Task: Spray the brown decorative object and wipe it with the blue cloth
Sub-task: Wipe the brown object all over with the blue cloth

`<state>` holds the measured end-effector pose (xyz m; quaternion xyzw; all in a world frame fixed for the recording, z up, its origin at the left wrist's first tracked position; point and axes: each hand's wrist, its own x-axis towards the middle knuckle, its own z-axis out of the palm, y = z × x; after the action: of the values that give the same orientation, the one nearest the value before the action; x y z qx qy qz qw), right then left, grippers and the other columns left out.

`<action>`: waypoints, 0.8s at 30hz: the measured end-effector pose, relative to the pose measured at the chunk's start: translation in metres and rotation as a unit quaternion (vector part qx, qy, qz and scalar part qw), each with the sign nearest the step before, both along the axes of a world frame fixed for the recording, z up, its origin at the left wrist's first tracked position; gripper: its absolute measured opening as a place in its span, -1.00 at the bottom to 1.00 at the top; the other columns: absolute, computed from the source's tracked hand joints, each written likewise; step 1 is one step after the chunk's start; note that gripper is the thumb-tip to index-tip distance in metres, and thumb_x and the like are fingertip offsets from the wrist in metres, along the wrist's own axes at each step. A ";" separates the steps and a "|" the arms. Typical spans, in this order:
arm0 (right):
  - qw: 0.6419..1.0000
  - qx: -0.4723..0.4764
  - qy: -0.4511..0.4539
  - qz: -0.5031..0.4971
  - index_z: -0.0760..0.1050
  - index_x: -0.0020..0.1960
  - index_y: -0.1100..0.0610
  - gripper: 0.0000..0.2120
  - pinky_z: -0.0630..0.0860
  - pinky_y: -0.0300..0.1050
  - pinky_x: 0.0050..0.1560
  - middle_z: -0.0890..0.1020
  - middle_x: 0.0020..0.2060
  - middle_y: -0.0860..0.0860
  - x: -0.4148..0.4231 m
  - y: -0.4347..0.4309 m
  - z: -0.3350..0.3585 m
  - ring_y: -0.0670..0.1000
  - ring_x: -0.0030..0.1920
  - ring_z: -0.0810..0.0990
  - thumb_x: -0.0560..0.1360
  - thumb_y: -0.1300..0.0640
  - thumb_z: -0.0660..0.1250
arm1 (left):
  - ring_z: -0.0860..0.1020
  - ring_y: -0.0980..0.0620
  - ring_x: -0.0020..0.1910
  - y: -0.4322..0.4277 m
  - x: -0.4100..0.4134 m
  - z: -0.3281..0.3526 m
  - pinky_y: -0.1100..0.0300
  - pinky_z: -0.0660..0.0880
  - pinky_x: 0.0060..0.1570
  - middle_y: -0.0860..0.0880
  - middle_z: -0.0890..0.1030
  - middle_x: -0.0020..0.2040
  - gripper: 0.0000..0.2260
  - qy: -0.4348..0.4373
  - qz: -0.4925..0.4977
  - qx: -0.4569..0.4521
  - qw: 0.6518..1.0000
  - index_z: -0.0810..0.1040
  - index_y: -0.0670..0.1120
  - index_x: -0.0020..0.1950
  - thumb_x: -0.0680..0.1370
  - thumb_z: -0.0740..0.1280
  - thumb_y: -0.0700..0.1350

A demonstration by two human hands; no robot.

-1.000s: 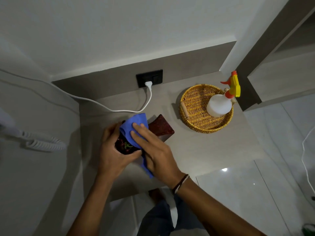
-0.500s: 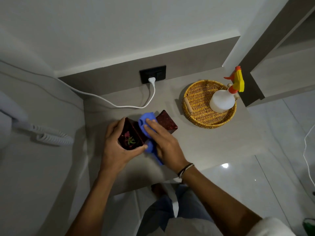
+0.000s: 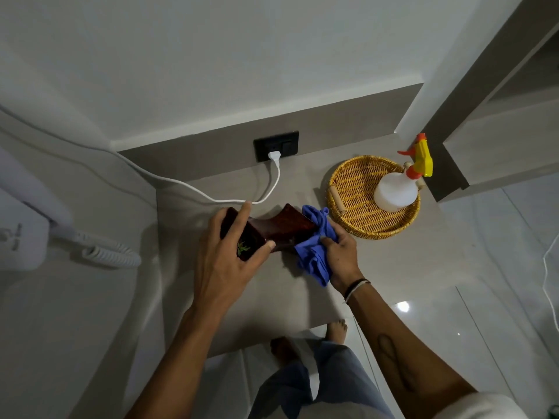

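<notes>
The brown decorative object (image 3: 281, 226), dark glossy wood with a curved middle and a small painted flower at its left end, lies on the grey shelf (image 3: 272, 297). My left hand (image 3: 225, 261) grips its left end, fingers over the top and thumb underneath. My right hand (image 3: 340, 255) holds the bunched blue cloth (image 3: 314, 246) pressed against the object's right end. The white spray bottle (image 3: 399, 189) with its yellow and orange trigger stands in the wicker basket (image 3: 354, 213) to the right, apart from both hands.
A white cable (image 3: 211, 198) runs from the black wall socket (image 3: 276, 146) across the shelf behind the object. A white device with a coiled cord (image 3: 102, 252) hangs on the left wall. Glossy floor tiles and my bare feet (image 3: 335, 329) lie below.
My right hand has slid the blue cloth from the object's middle to its right end. My left hand has stayed gripping the left end, and the view has shifted slightly.
</notes>
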<state>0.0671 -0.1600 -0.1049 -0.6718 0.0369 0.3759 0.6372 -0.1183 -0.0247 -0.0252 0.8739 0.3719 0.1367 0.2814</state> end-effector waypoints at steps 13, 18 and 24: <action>1.000 -0.011 0.018 0.010 0.56 0.38 0.22 -0.57 0.69 0.26 0.24 0.66 0.29 0.31 0.015 0.009 -0.007 0.33 0.18 0.70 0.66 0.51 0.13 | 0.69 -0.14 0.09 0.036 0.005 0.008 -0.12 0.63 0.17 -0.02 0.72 0.07 -0.58 -0.010 0.212 -0.186 0.959 0.66 0.15 0.13 0.52 0.22 0.38; 0.997 -0.020 -0.038 0.070 0.58 0.39 0.22 -0.57 0.63 0.29 0.33 0.69 0.24 0.26 0.004 0.011 -0.010 0.31 0.24 0.70 0.66 0.50 0.13 | 0.71 -0.16 0.13 0.032 0.004 0.006 -0.22 0.64 0.22 -0.08 0.72 0.11 -0.40 0.010 0.178 -0.251 0.951 0.62 0.17 0.20 0.46 0.15 0.56; 0.996 -0.032 -0.040 0.071 0.55 0.41 0.27 -0.57 0.59 0.32 0.38 0.65 0.28 0.31 0.016 0.019 -0.015 0.34 0.28 0.66 0.66 0.51 0.10 | 0.09 0.19 0.65 0.015 -0.013 0.010 0.03 0.27 0.53 0.06 -0.10 0.81 0.31 0.118 -0.017 -0.197 0.973 -0.30 0.47 0.67 0.22 0.57 0.54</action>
<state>0.0836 -0.1412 -0.1203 -0.7076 -0.0244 0.3915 0.5877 -0.1318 -0.0097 -0.0157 0.8174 0.4071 -0.0488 0.4046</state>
